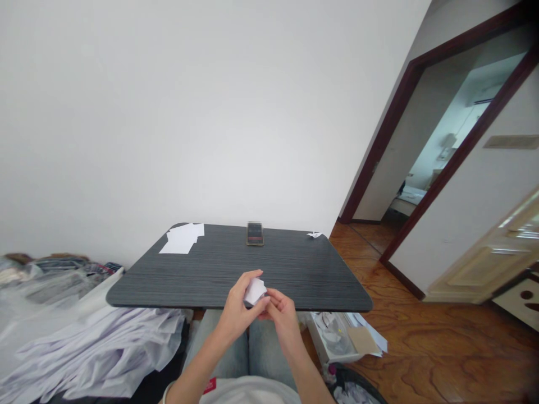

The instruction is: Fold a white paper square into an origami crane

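A small piece of folded white paper is held between both hands, just over the front edge of the dark table. My left hand curls around its left side, with the thumb below and the index finger along the top. Pinched at the paper's lower right corner are the thumb and fingers of my right hand. The fingers partly cover the paper, so its full shape is hidden.
White paper sheets lie at the table's back left. A phone on a stand is at the back middle, a folded paper piece at the back right. Bundled white cloth lies left; an open box stands on the floor right.
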Demonstrator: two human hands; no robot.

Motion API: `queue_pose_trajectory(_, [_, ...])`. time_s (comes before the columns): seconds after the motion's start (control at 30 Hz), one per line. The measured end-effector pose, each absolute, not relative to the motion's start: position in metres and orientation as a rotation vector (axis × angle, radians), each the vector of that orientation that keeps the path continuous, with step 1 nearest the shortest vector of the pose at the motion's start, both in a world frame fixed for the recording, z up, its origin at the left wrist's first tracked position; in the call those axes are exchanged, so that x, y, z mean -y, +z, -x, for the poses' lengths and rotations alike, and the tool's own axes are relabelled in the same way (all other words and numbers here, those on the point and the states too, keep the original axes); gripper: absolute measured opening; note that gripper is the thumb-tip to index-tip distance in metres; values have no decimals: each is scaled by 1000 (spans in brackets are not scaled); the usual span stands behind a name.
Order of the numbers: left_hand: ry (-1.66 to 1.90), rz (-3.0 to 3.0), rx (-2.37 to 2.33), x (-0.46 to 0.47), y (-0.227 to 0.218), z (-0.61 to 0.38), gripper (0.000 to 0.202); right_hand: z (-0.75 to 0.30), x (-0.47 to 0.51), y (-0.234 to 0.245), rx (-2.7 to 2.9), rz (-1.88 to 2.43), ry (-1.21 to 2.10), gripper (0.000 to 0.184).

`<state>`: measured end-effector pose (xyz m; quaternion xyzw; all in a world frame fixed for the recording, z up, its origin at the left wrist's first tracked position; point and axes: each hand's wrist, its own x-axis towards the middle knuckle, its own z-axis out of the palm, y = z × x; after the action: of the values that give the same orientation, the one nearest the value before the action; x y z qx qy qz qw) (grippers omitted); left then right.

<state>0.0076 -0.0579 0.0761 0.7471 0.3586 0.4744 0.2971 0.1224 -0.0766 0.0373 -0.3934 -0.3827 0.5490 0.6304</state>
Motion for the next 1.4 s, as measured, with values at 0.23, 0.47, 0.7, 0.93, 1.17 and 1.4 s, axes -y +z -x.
queue_pose_trajectory(0.23, [1449, -1974, -967, 63, 83, -2, 36, -124, 79, 37, 1003, 1020, 960, 28])
queue_pose_trajectory(0.47, [1332, -2031, -1104, 69, 87, -3, 35, -132, 82, 36, 1306, 1248, 392, 20])
queue_pose_trajectory(0.7, [1292, -1827, -1063, 61, 81, -10, 38, -131, 86, 41, 1406, 1271, 115, 22])
queue_pose_trajectory(0.93, [1198, -1674, -975, 57, 84, -8, 36, -130, 86, 42, 1429, 1254, 87, 22])
queue_pose_trajectory(1.17, [1216, -1674, -982, 56, 87, -6, 34, -130, 87, 42, 1414, 1236, 142, 22])
queue_pose_trajectory(1.4, [1228, -1729, -1053, 54, 83, -5, 37, -129, 88, 44, 1408, 1240, 192, 22])
